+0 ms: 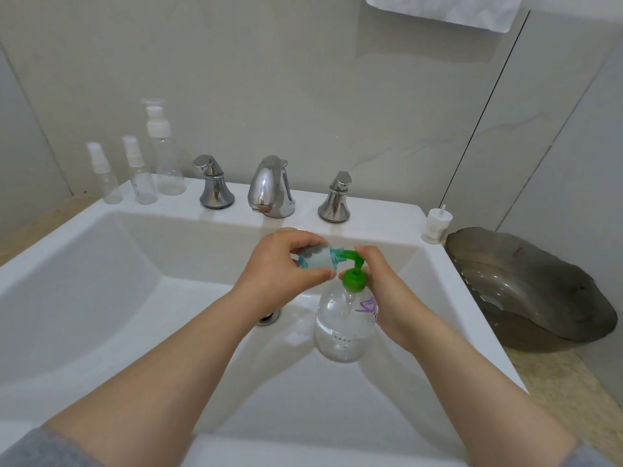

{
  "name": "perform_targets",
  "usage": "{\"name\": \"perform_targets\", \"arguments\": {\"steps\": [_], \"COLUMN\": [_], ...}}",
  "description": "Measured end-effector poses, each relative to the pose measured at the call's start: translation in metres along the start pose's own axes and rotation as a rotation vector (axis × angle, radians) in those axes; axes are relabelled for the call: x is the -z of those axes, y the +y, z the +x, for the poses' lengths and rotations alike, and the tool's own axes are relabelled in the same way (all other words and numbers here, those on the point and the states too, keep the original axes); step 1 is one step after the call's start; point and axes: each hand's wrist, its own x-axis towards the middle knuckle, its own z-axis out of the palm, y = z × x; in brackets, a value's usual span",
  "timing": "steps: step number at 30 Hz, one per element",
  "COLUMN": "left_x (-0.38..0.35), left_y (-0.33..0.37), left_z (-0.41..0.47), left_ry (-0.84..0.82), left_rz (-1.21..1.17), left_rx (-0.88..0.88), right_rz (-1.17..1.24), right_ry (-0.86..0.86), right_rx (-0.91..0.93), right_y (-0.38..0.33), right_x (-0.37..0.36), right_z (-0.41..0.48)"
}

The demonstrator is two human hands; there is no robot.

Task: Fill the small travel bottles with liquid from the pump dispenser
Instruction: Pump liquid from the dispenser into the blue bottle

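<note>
Over the white sink basin (101, 298) my left hand (279, 264) holds a small blue travel bottle (317, 258) on its side, its open neck against the green pump nozzle (350, 256). The clear pump dispenser (340, 328) with a green collar and purple scribble is gripped by my right hand (387, 298), fingers up at the pump head. Three clear capped travel bottles stand on the sink's back left ledge: a short one (106, 180), a middle one (141, 176) and a tall one (165, 156). A small white cap (436, 224) rests on the right back corner.
A chrome faucet (271, 188) with two handles (214, 187) (337, 198) stands behind my hands. A grey wavy glass bowl (539, 291) sits on the counter to the right. A white towel (445, 10) hangs above. The drain (269, 316) lies beneath my left wrist.
</note>
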Motion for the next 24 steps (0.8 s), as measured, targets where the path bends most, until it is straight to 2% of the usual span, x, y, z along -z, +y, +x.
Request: {"name": "perform_targets", "arguments": {"steps": [13, 24], "left_x": [-0.0009, -0.0014], "left_y": [-0.0010, -0.0021], "left_z": [-0.0003, -0.0020], "left_ry": [0.000, -0.038], "left_rz": [0.017, 0.030], "left_rx": [-0.004, 0.018], "right_rz": [0.066, 0.148], "right_ry": [-0.051, -0.009], "right_rx": [0.035, 0.031], "right_y": [-0.0022, -0.0023], "right_x": [0.0042, 0.0048], "right_z": [0.0014, 0.0019]}}
